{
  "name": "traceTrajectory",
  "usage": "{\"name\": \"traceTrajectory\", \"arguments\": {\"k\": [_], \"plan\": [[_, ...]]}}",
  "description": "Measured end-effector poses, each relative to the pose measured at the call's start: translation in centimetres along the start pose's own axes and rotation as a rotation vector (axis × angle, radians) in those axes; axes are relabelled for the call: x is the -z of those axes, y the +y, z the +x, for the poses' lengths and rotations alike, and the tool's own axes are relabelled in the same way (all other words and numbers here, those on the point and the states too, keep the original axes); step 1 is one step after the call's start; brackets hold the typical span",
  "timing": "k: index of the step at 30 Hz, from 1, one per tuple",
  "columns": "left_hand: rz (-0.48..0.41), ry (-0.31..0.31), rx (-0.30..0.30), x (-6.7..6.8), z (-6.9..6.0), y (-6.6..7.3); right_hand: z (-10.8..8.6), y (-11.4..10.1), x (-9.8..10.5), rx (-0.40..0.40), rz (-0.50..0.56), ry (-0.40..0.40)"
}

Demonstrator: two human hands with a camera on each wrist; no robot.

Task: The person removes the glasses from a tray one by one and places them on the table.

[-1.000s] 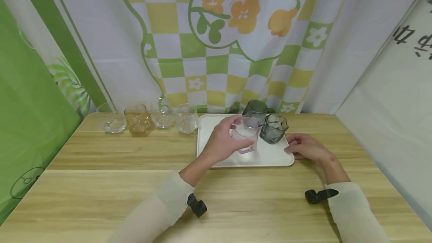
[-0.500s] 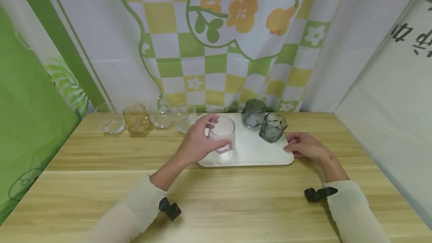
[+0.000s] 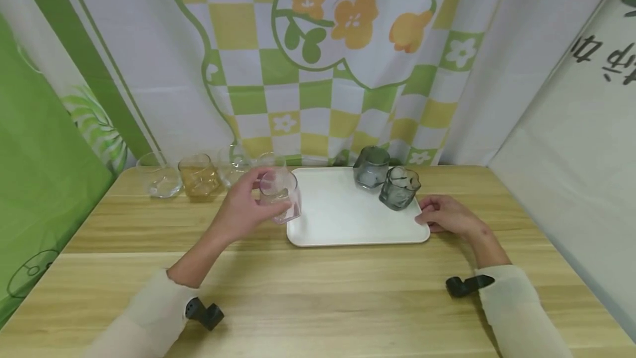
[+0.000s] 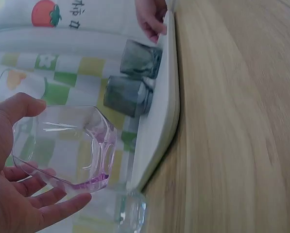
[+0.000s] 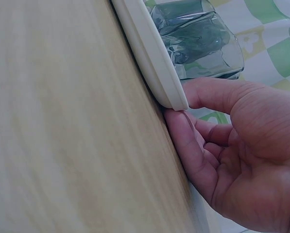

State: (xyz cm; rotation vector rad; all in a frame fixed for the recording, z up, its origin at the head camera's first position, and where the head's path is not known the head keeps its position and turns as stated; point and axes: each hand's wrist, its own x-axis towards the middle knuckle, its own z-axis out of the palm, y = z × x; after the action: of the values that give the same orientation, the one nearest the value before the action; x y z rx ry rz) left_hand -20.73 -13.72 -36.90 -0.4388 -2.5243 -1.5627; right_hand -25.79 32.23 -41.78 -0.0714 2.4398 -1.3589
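My left hand [image 3: 243, 206] grips a clear pinkish glass [image 3: 285, 200] beside the left edge of the white tray [image 3: 338, 220]. In the left wrist view the thumb and fingers go round this glass [image 4: 69, 145], whose base is tinted pink. My right hand [image 3: 449, 215] pinches the tray's right edge; in the right wrist view the thumb of that hand [image 5: 247, 150] lies over the rim and the fingers beneath. Two grey glasses stand at the tray's back right, one [image 3: 371, 167] behind the other [image 3: 399, 189].
Along the back left of the wooden table [image 3: 318, 297] stand a clear glass [image 3: 164, 181], an amber glass [image 3: 200, 178] and two more clear glasses, partly hidden behind my left hand. A patterned curtain [image 3: 318, 93] hangs behind the table.
My left hand has carried the pinkish glass leftward from over the tray, past its left edge. My right hand and the grey glasses have stayed in place.
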Motion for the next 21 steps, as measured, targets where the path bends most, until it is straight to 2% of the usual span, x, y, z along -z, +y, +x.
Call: {"name": "traceTrajectory", "arguments": {"k": [6,17,21], "plan": [[0.040,0.010,0.062,2.7,-0.7,-1.5,-0.1,0.0,0.0,0.000,0.020,-0.004],[0.106,0.103,0.135,7.2,-2.5,-3.6,-0.1,0.0,0.0,-0.002,0.019,-0.001],[0.121,0.124,0.148,8.4,-3.0,-4.6,-0.1,0.1,0.1,-0.001,0.021,-0.004]]}}
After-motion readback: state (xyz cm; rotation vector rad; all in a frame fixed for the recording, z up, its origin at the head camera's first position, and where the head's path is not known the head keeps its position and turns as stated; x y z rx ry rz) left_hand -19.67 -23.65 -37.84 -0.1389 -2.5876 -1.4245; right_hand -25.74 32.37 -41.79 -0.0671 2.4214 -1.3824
